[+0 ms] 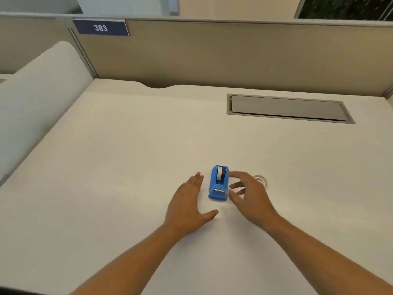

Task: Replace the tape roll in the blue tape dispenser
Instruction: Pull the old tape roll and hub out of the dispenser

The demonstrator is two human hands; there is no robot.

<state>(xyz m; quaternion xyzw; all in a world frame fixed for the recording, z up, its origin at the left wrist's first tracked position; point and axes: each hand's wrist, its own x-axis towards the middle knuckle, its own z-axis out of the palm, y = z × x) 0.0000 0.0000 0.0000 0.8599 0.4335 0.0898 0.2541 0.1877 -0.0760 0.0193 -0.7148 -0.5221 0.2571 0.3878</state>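
Note:
A small blue tape dispenser [219, 184] stands on the white desk [127, 167], with a white tape roll [220, 173] seated in its top. My left hand [189, 201] lies flat just to its left, fingers spread, not touching it. On the dispenser's right hovers my right hand [247, 194], fingers apart and curled toward it, holding nothing. A clear tape roll [262, 180] lies on the desk behind my right hand, partly hidden by it.
A grey cable hatch [289, 108] is set into the desk at the back right. A beige partition [212, 52] with a blue "383" sign [100, 28] closes the far edge. A white rounded panel [32, 96] borders the left side.

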